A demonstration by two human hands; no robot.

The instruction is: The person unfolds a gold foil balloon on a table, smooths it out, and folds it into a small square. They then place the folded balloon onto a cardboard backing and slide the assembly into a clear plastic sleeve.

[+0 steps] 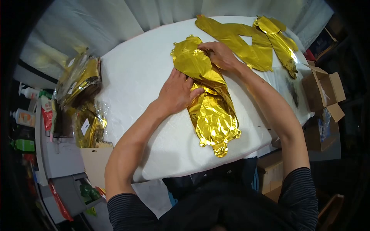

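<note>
A flat, deflated gold foil balloon (216, 125) lies lengthwise on the white-covered table, partly folded over itself, with small tabs along its rounded ends. My left hand (175, 94) rests on its left edge, fingers stretched out and thumb spread across the crinkled foil. At the upper right edge is my right hand (219, 56), its fingers bent over the folded foil and holding it; its thumb is hidden. Farther back on the table lies a second flat gold foil balloon (225, 32), and a folded gold foil piece (277, 38) overlaps its right side.
Clear bags of gold foil items (83, 79) are piled at the table's left edge, above a cardboard box (93, 163). An open cardboard box (322, 88) stands to the right. Pump bottles (25, 117) sit far left. A pale curtain (96, 27) hangs behind the table.
</note>
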